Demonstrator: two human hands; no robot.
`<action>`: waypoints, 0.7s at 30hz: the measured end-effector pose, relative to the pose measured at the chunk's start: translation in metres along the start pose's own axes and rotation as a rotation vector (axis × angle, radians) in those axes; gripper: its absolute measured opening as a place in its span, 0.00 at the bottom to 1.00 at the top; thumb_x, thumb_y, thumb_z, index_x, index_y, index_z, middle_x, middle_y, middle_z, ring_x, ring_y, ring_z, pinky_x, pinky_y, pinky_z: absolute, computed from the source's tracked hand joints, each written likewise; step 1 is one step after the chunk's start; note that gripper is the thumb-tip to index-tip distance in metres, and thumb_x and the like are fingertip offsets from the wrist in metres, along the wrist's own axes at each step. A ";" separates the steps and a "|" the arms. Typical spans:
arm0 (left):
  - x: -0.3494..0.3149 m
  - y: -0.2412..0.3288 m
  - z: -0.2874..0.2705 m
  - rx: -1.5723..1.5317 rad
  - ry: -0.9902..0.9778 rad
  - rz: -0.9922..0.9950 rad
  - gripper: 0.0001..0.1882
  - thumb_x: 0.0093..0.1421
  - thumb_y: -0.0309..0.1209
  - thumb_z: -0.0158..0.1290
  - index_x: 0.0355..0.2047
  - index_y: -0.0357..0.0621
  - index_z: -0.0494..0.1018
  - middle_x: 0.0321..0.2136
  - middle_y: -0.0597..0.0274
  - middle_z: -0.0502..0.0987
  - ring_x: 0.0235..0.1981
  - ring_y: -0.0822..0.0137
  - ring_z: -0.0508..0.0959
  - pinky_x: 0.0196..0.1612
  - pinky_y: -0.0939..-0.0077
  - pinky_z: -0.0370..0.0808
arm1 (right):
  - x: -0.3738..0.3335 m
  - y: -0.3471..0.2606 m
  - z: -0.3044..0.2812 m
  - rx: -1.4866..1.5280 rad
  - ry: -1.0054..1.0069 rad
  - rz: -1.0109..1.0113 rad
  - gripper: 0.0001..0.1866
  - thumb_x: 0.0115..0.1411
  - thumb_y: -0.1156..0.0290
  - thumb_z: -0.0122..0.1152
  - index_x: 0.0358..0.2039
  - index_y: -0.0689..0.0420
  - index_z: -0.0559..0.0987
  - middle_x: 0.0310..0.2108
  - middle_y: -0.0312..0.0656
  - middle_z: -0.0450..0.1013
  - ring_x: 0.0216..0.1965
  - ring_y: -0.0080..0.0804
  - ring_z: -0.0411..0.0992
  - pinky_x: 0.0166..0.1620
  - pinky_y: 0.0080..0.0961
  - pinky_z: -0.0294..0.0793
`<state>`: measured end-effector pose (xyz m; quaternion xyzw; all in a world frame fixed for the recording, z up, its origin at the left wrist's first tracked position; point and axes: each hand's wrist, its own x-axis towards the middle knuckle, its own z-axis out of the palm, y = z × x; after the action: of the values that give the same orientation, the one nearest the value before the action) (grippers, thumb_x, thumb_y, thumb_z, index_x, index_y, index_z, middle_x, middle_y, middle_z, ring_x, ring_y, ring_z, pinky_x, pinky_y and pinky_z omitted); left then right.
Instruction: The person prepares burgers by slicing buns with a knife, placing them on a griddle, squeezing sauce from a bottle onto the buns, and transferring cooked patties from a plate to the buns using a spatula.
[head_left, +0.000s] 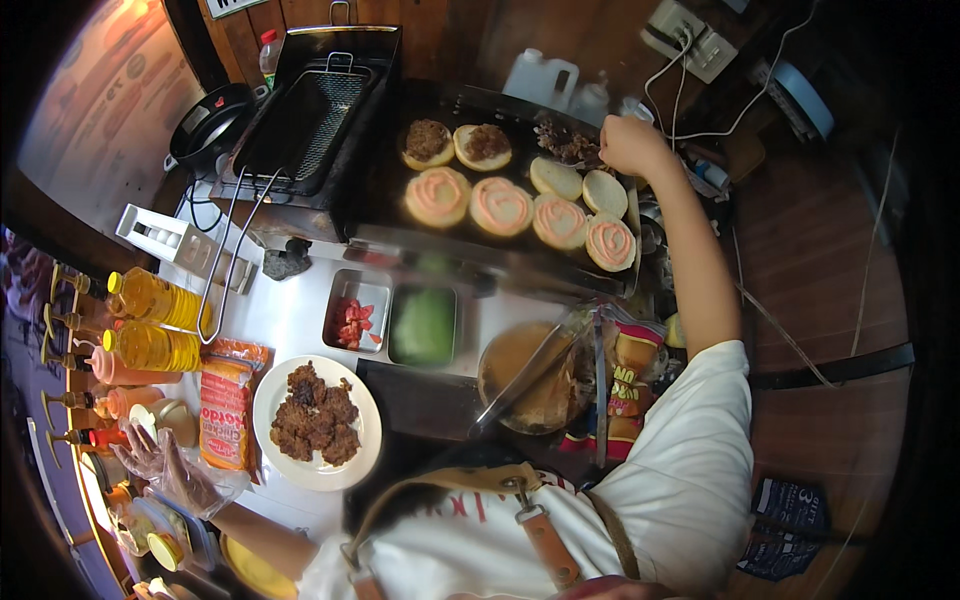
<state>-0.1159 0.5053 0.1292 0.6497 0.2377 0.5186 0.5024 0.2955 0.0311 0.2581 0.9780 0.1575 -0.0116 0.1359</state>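
Observation:
My left hand (183, 474), in a clear plastic glove, reaches out at the left with its fingers stretched apart, next to a cream-coloured container (172, 420). My right hand (636, 146) is closed in a fist over the far right corner of the griddle (385, 210); whatever it grips is hidden. Dark chopped meat (568, 143) lies on the griddle just left of that fist. Bun halves with swirls of pink sauce (502, 206) form a front row. Behind them are two plain bun halves (556, 179) and two halves topped with patties (427, 141).
A white plate of browned patties (314, 412) stands nearest me. Steel trays hold red pieces (354, 322) and something green (424, 325). Oil bottles (160, 300) and sauce bottles (130, 365) line the left. Bagged buns (635, 375) lie right, below my arm. Cables hang behind.

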 end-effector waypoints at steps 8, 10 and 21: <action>0.003 -0.017 -0.008 0.011 -0.016 0.013 0.39 0.52 0.22 0.52 0.59 0.46 0.42 0.58 0.52 0.54 0.60 0.57 0.53 0.60 0.61 0.51 | -0.004 -0.037 0.047 0.260 0.065 0.126 0.11 0.43 0.74 0.52 0.26 0.69 0.75 0.29 0.63 0.71 0.37 0.53 0.71 0.43 0.41 0.70; 0.002 -0.012 -0.004 0.010 -0.022 0.017 0.38 0.52 0.20 0.51 0.59 0.45 0.43 0.58 0.53 0.55 0.60 0.57 0.54 0.60 0.60 0.52 | -0.003 -0.044 0.061 0.309 0.105 0.230 0.10 0.48 0.75 0.50 0.29 0.64 0.77 0.32 0.56 0.73 0.37 0.51 0.72 0.41 0.39 0.72; 0.007 -0.010 -0.006 -0.010 -0.003 -0.003 0.38 0.53 0.19 0.49 0.60 0.44 0.42 0.58 0.52 0.54 0.60 0.57 0.53 0.59 0.60 0.51 | -0.001 -0.065 0.098 0.328 0.244 0.344 0.07 0.51 0.75 0.50 0.27 0.63 0.76 0.29 0.53 0.74 0.33 0.47 0.74 0.35 0.35 0.75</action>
<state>-0.1170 0.5178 0.1228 0.6476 0.2354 0.5183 0.5066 0.2767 0.0636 0.1474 0.9936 0.0000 0.1041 -0.0445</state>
